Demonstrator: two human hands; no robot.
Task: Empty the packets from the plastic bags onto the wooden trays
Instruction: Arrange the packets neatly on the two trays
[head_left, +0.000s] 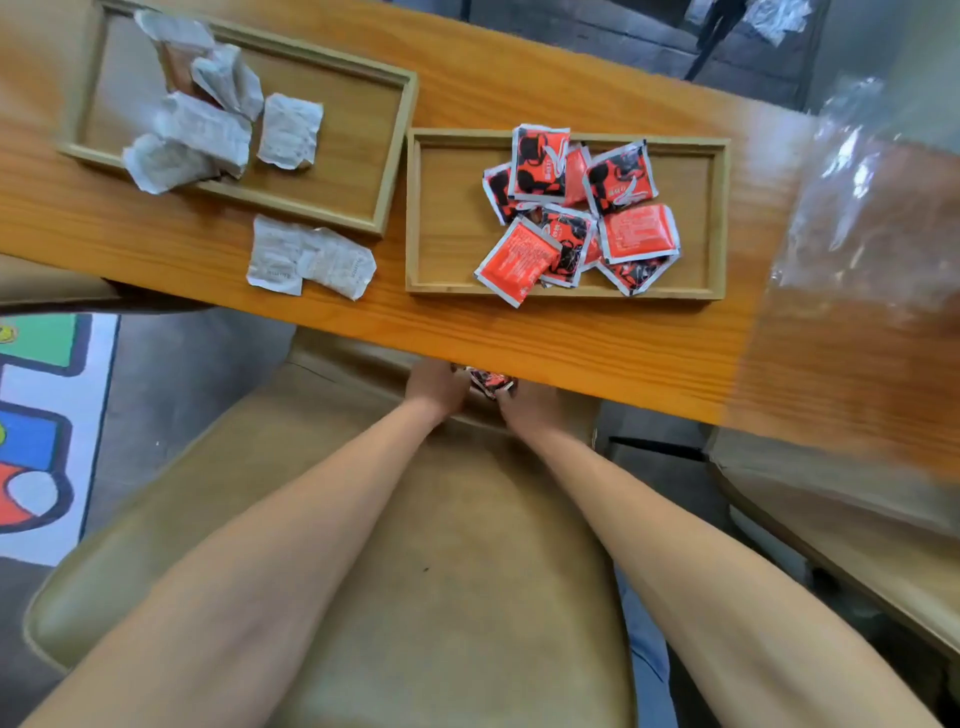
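- A red-and-black packet (488, 382) is held between the left hand (434, 387) and the right hand (530, 408), low against the near edge of the wooden table (597, 353) and above a tan chair seat (441, 545); it appears to have been gathered there because it lies off the trays; whether it slipped from the table cannot be told.
- The fingers of both hands are largely hidden under the table edge; the left hand seems curled against the packet's left side, and the right touches its right end; a firm grasp cannot be confirmed for either.
- The packet's long axis seems to run roughly left to right, parallel to the table edge; most of it is hidden, so its facing cannot be told.
- The right wooden tray (452, 234) holds a loose pile of red packets (576, 208), overlapping at mixed angles, one corner over the near rim.
- The left wooden tray (358, 130) holds crumpled white packets (208, 119); two more white packets (311, 257) lie on the table just outside its near rim, so that sort is judged unfinished.
- A clear plastic bag (872, 197), blurred, lies at the table's right end, apparently emptied.
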